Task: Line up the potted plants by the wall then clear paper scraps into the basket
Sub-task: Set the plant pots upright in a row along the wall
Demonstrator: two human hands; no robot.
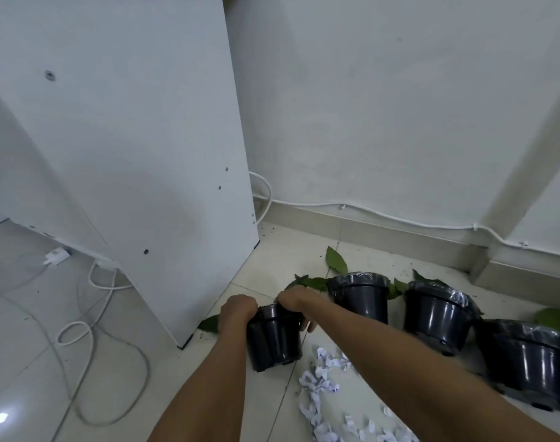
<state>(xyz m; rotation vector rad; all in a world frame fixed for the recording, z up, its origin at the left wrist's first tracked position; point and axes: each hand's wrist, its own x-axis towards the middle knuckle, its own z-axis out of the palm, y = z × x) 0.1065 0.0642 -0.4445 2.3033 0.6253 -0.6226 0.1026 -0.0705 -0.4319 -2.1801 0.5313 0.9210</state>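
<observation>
Both hands are clamped on the rim of the nearest black pot [274,339], the left hand [237,311] curled over its left edge and the right hand [296,299] over its right edge, fingers wrapped down the side, so the pot sits squarely between the two forearms. This pot stands on the tiled floor [33,330] just beside the bottom corner of a white cabinet [129,154], with a green leaf [210,323] poking out low on its left. It is glossy dark plastic with a stepped lip; its top is hidden by the hands. To its right are three more black pots: a second pot [360,298], a third pot [438,314] and a fourth pot [527,362], each with shiny plastic film crinkled over the rim and green leaves spreading behind towards the wall [399,106]. That makes four pots in all, running in a loose diagonal from near the skirting back towards the viewer, well short of a straight line. Crumpled white paper scraps [320,387] lie strewn on the floor between the forearms and below the right arm, too many and too bunched to count. White cables [90,330] loop across the tiles on the left.
</observation>
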